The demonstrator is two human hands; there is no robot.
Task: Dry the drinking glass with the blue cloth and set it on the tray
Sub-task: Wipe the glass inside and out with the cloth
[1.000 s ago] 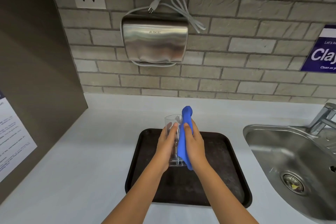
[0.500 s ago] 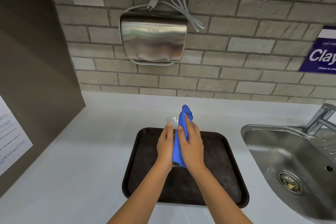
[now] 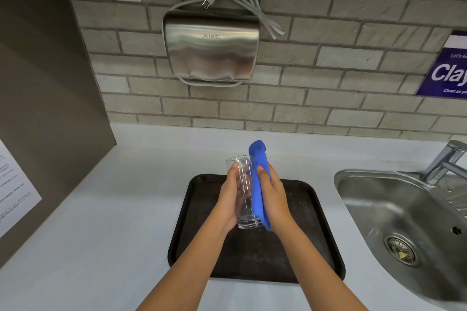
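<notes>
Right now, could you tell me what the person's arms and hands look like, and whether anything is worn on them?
Both forearms are bare, with no sleeves in view. The left hand and right hand wear no gloves, rings, watch or bracelet that I can see.
</notes>
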